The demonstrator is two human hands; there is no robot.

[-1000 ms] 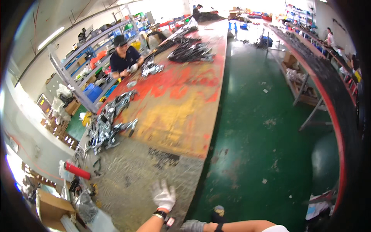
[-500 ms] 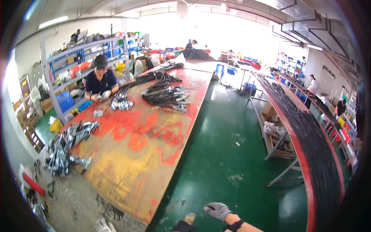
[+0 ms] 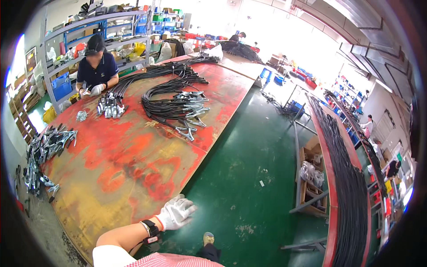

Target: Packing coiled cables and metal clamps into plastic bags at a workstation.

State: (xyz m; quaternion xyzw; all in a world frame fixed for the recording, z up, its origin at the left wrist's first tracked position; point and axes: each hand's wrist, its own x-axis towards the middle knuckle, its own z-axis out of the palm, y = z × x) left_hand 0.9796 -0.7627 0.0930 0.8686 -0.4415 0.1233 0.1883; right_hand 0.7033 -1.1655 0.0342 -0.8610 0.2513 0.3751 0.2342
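My left hand [image 3: 177, 212], in a white knit glove with a black strap device [image 3: 151, 229] at the wrist, hangs just off the near right edge of the worktable [image 3: 120, 178]. Its fingers are loosely bent and apart, with nothing in them. My right hand is out of view. Farther along the table lies a bundle of black cables [image 3: 153, 98] ending in silver spring clamps [image 3: 189, 104]. A second cable bundle's clamps [image 3: 111, 107] rest to its left. Loose clamps [image 3: 46, 155] are heaped at the table's left edge.
Across the table a gloved person [image 3: 97, 69] handles something small beside a little pile of metal parts [image 3: 82, 115]. Shelving [image 3: 95, 33] stands behind. Right of the green floor [image 3: 240, 178], a long rack [image 3: 331, 200] carries black cables [image 3: 344, 178].
My view has shifted, bringing the table and cables closer. My left hand has come up beside the table edge; my right hand, seen earlier at the bottom, has left the view.
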